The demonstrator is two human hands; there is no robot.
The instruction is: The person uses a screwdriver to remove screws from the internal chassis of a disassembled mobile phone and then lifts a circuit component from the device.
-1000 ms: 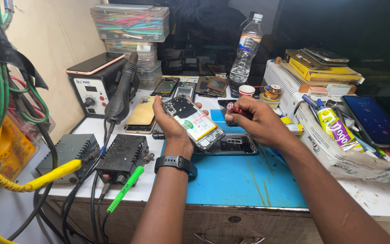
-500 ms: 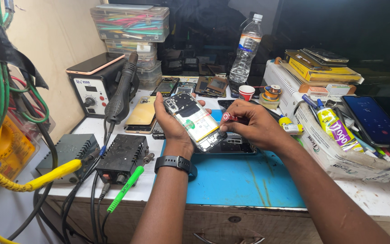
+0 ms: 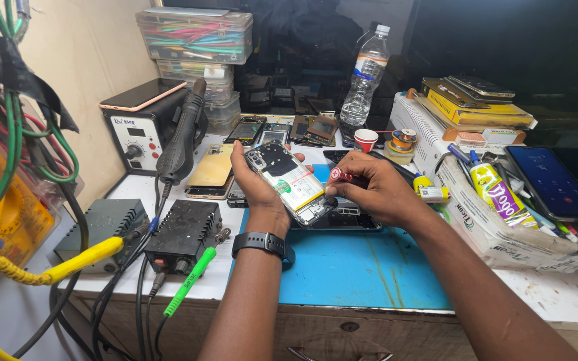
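An opened phone (image 3: 290,182), its back cover off and its battery and boards exposed, is being held tilted above the blue mat (image 3: 362,271) by the left hand (image 3: 257,187), whose fingers are being curled around its far edge while the thumb is being pressed along the near side. A red-handled screwdriver (image 3: 344,176) is being gripped in the closed fingers of the right hand (image 3: 376,190), its tip being pointed at the lower end of the phone. Just under the right hand, a second dark phone frame (image 3: 349,217) is being left flat on the mat. Beyond the left hand, a gold back cover (image 3: 212,168) is lying beside a hot-air handpiece (image 3: 180,137). Past the right hand, a small red cup (image 3: 365,140) and a water bottle (image 3: 364,79) are standing.
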